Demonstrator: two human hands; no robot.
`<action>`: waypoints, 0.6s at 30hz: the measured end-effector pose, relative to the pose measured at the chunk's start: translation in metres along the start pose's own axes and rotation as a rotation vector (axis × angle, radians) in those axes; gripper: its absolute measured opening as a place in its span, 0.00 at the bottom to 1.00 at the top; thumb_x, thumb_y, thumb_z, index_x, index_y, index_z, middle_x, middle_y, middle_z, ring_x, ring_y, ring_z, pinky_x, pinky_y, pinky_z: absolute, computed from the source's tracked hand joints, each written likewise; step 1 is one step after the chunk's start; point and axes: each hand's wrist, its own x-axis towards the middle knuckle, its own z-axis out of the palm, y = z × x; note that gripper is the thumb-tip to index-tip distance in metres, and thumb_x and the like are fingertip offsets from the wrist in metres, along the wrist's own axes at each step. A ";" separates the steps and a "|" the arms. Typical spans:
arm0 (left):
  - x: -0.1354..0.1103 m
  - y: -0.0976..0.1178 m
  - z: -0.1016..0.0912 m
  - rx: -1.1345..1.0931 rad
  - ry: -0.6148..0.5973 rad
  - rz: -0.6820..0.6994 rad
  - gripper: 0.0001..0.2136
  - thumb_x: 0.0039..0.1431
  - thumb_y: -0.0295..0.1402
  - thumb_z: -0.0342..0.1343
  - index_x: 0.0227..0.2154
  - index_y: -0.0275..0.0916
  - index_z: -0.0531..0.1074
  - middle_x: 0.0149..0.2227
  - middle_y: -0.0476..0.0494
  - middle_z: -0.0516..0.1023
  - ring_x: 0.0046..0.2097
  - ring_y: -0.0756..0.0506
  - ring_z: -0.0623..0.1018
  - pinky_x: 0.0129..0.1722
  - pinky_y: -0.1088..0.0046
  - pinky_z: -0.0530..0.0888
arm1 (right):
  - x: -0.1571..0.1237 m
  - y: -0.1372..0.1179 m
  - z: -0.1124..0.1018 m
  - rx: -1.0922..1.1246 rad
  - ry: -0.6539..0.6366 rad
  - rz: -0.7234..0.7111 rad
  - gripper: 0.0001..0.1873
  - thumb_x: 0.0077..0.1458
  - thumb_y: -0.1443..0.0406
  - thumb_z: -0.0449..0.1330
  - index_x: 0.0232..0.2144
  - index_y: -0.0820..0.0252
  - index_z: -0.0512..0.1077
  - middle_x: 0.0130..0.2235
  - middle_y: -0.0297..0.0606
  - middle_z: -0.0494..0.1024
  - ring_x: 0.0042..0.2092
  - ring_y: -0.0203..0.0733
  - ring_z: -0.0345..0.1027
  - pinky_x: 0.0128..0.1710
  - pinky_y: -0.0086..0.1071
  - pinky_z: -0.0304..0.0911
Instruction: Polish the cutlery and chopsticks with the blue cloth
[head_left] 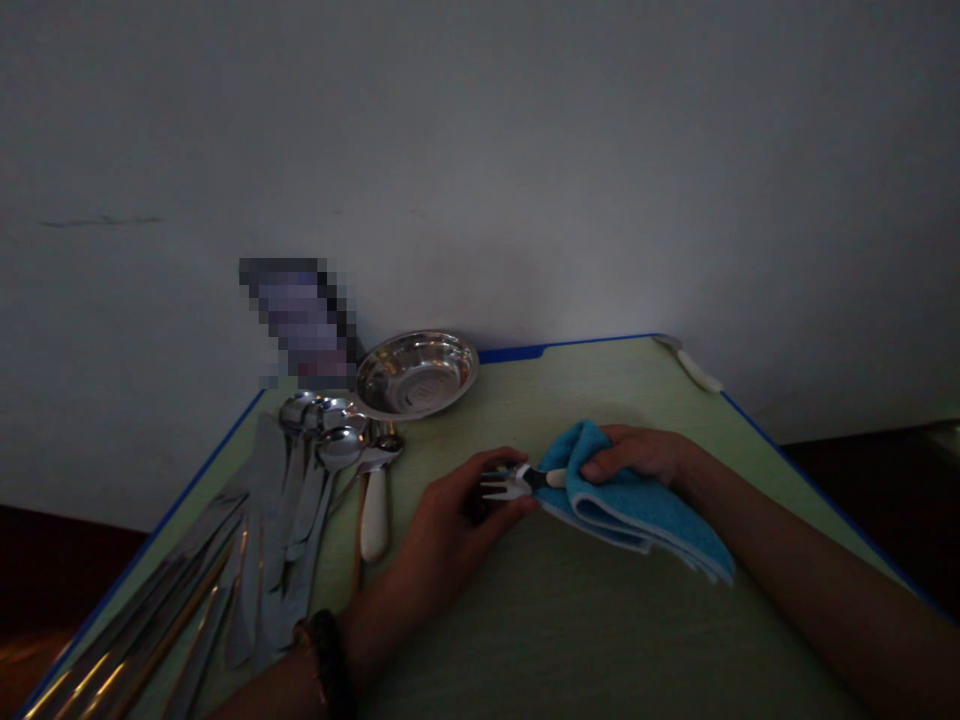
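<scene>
- Left hand (pixel 456 512): thumb and fingers curl around the head of the fork (pixel 514 485), tines showing between them; whether they press on it, I cannot tell.
- Right hand (pixel 646 454): clamped on the blue cloth (pixel 651 510), which is folded around the fork's pale handle.
- Fork: held above the bench (pixel 600 630), tines toward the left hand.
- Spoons (pixel 341 447) lie in a cluster beyond the left forearm.
- Bowl (pixel 416 385): metal, near the wall (pixel 570 180).
- White-handled utensil (pixel 697 372): at the far right corner.
</scene>
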 end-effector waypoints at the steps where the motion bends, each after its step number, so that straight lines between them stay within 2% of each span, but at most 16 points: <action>1: 0.000 0.000 0.000 0.004 0.001 0.003 0.14 0.52 0.32 0.58 0.42 0.42 0.67 0.36 0.50 0.77 0.36 0.50 0.77 0.35 0.76 0.74 | 0.000 0.000 0.000 0.000 -0.010 -0.006 0.18 0.41 0.63 0.63 0.37 0.67 0.72 0.28 0.35 0.76 0.26 0.31 0.69 0.31 0.28 0.67; 18: -0.001 -0.003 -0.001 0.004 -0.005 0.014 0.14 0.53 0.34 0.57 0.43 0.42 0.67 0.37 0.50 0.77 0.36 0.50 0.77 0.36 0.75 0.74 | 0.001 0.001 -0.002 0.007 0.026 0.033 0.20 0.39 0.62 0.64 0.37 0.67 0.73 0.29 0.36 0.76 0.26 0.32 0.70 0.28 0.26 0.67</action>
